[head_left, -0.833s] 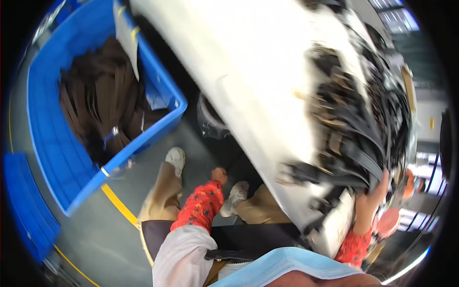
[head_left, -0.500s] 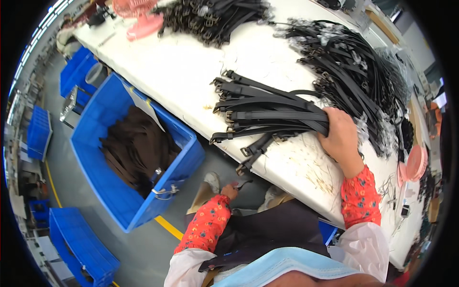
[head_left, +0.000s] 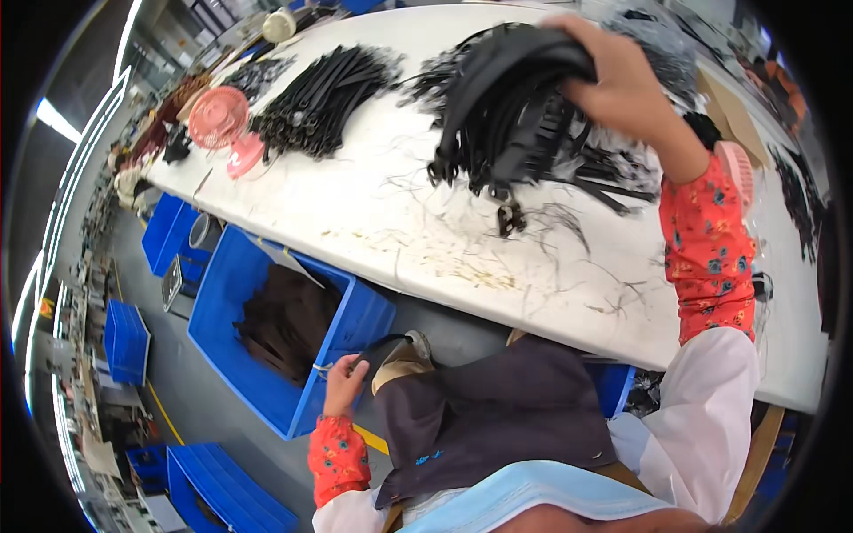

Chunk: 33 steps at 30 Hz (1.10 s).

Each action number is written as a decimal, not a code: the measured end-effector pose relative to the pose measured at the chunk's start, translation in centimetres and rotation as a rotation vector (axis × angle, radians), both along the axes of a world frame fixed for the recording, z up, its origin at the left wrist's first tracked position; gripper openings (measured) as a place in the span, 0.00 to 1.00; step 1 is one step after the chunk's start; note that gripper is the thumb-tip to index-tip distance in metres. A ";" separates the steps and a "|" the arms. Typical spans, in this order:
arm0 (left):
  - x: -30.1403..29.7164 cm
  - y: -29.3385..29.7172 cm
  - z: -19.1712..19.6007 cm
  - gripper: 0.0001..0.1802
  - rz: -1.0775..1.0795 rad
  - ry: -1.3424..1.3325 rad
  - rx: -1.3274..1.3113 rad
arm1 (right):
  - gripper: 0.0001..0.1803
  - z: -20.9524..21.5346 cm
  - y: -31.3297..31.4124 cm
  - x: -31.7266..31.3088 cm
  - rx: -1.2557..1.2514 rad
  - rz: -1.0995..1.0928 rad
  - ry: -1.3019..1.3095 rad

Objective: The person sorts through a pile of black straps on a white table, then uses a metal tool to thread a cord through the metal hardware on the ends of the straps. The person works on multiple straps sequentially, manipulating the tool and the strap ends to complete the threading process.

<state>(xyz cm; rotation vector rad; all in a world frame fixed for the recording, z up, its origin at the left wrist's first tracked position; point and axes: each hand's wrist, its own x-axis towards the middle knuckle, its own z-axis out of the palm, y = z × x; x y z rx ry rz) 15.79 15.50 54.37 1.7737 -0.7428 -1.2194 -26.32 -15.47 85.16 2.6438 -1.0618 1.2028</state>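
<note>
My right hand (head_left: 622, 84) is closed around a bundle of black belts (head_left: 515, 107) with small metal buckles. It holds them bent over above the far right of the white table (head_left: 382, 209), their buckle ends hanging down, blurred by motion. Behind and beside them lies a pile of black belts (head_left: 613, 169), partly hidden by the bundle and my hand. Low at the left, my left hand (head_left: 341, 388) is closed beside the rim of a blue crate (head_left: 244, 391). A thin, curved black strip (head_left: 388, 340) sticks out from its fingers; its kind is unclear.
Dark brown fabric-like pieces (head_left: 289, 324) lie in the blue crate. Another pile of black belts (head_left: 324, 102) is on the table beside a pink fan (head_left: 219, 117). Loose threads (head_left: 480, 271) litter the tabletop. More blue crates (head_left: 222, 489) stand on the floor at left.
My right hand has lifted the belts off the table and carried them away from me, over the far pile. My left hand has moved left to the crate. The view has shifted.
</note>
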 end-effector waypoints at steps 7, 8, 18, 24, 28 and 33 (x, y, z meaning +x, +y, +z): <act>-2.0 -2.6 12.9 0.11 0.178 -0.075 -0.371 | 0.25 3.5 -1.9 -5.8 -0.094 -0.147 0.313; -2.1 -2.9 14.0 0.10 0.184 -0.088 -0.433 | 0.26 4.1 -1.6 -5.4 -0.123 -0.095 0.239; -7.2 -10.7 22.9 0.10 -0.006 -0.120 -0.734 | 0.19 6.8 -6.4 -10.3 -0.159 -0.131 0.152; -8.0 -13.0 26.7 0.13 -0.272 -0.266 -0.707 | 0.27 5.6 -4.1 -8.5 0.010 -0.275 0.476; -9.8 -15.4 30.8 0.13 -0.499 -0.379 -0.747 | 0.30 6.4 -3.1 -8.4 -0.013 -0.309 0.102; -11.8 -18.9 33.5 0.13 -0.744 -0.410 -0.793 | 0.30 4.2 -2.3 -10.2 0.138 -0.428 0.047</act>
